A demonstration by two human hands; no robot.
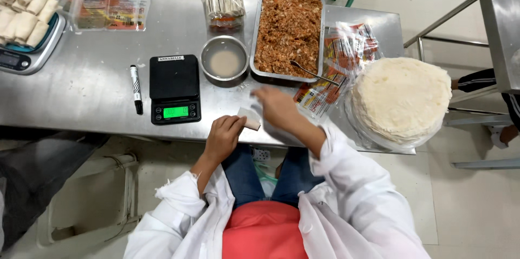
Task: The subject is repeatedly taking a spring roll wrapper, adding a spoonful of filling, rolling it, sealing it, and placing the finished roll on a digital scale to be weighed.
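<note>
Head view, looking down: a steel tabletop [97, 91] is seen laid out for working from a seated position, with everything kept within arm's reach of its near edge. A tall stack of round pale wrappers [401, 96], bagged in clear plastic, is set at the far right corner, apparently so sheets can be drawn off from that side. A rectangular metal tray of minced brown filling [288, 31] is placed straight ahead, a spoon [314, 74] left resting at its near corner with the handle overhanging. Printed plastic packets [346, 58] are wedged between tray and stack. A black digital scale [175, 88] is positioned left of centre, its lit display turned toward the seat, with a small metal bowl of cloudy liquid [224, 60] just beyond it and a black marker [136, 89] beside it. Finished rolls [24, 10] are piled on a second scale at the far left.

A small pale roll [250, 121] is held at the table's near edge: the left hand [223, 135] is curled closed around its end, while the right hand [277, 108], blurred, is spread loosely open just above it, grasping nothing visible.
</note>
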